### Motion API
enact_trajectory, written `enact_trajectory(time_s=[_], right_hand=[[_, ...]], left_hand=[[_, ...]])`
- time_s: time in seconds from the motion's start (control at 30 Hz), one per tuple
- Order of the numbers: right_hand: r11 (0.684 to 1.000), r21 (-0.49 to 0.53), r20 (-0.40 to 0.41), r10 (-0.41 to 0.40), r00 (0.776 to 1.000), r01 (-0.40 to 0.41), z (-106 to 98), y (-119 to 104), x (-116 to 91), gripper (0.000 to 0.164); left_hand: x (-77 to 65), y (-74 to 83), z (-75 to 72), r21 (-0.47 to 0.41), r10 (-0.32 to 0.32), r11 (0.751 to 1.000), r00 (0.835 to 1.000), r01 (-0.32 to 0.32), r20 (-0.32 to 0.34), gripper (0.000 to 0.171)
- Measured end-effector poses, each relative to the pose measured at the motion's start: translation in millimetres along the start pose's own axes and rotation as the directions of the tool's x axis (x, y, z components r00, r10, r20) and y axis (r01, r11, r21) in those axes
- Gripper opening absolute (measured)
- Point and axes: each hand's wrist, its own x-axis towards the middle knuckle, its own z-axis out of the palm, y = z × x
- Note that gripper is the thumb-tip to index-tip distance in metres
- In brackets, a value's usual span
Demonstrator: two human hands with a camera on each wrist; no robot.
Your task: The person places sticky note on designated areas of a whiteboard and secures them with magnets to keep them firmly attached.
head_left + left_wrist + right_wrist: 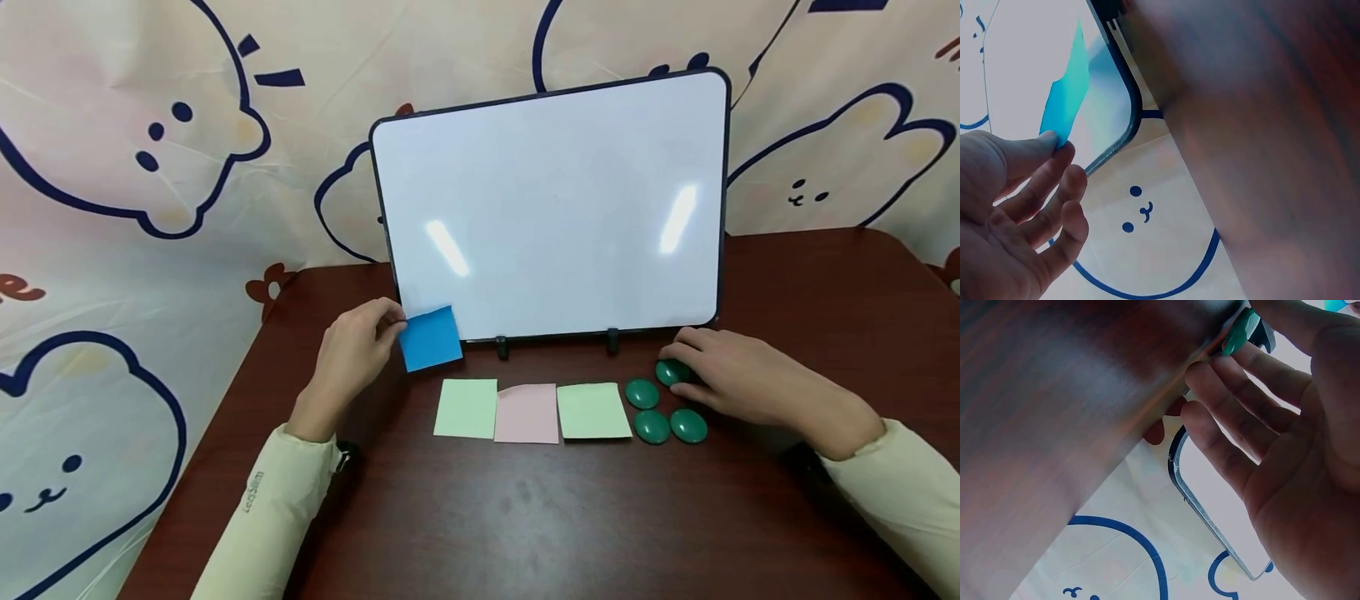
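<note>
My left hand (357,348) pinches a blue sticky note (431,338) by its left edge, between thumb and index finger. The note is in front of the lower left corner of the whiteboard (555,208); whether it touches the board, I cannot tell. In the left wrist view the blue note (1066,100) looks bent. On the right, my right hand (738,377) holds a green round magnet (670,372) between thumb and fingers, low at the table. Several like green magnets (652,427) lie close by. The held magnet (1241,331) is partly hidden in the right wrist view.
Two light green sticky notes (466,408) and a pink one (527,414) lie in a row on the brown table (510,525). The whiteboard leans back on small black stands (502,347). Behind it hangs a cartoon-printed cloth (300,50).
</note>
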Motion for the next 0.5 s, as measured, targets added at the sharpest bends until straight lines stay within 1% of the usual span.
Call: enact_trajectory(time_s=[0.13, 0.23, 0.37, 0.5], right_hand=[[1.0, 0.009, 0.018, 0.007, 1.0, -0.007, -0.7, 0.5, 1.6, 0.037], [1.0, 0.015, 0.031, 0.012, 0.999, -0.013, 0.6, 0.1, 2.5, 0.037], [1.0, 0.019, 0.031, 0.017, 0.999, -0.018, 1.3, -0.8, 1.8, 0.036], [1.0, 0.013, 0.017, 0.016, 1.0, -0.016, 0.7, 0.1, 0.0, 0.036]], left_hand=[[5.5, 3.7, 3.8, -0.014, 0.006, 1.0, 1.0, -0.006, -0.023, 0.013], [9.4, 6.6, 7.3, -0.017, -0.004, 1.0, 0.999, 0.004, -0.032, 0.014], [15.7, 11.9, 11.5, -0.024, -0.047, 0.999, 0.998, 0.046, -0.039, 0.015], [25.0, 18.3, 15.4, -0.044, -0.085, 0.996, 0.995, 0.083, -0.058, 0.016]])
